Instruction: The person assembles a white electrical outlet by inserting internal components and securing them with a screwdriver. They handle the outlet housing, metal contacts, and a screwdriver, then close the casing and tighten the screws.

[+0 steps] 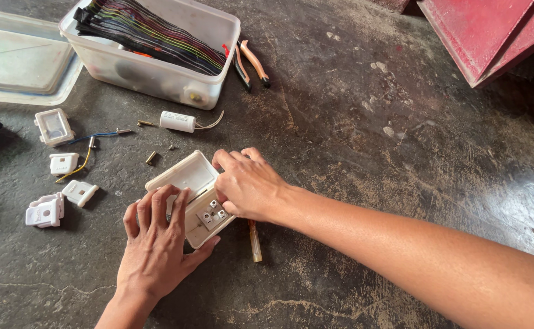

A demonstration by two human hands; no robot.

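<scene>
White switch box (pixel 189 183) | braced flat by spread left hand (pixel 154 244) | right hand (pixel 248 183) fingertips pinched at inner rim | terminal block (pixel 212 214) exposed; steady downward bracing advised.

One head-worn camera looks steeply down, close over the dark floor (pixel 364 122), with both forearms reaching in from below.

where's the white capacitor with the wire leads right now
In the head view, the white cylindrical capacitor lies on the floor at upper left, just in front of the clear plastic tub and beyond the white box both hands are on.
</scene>
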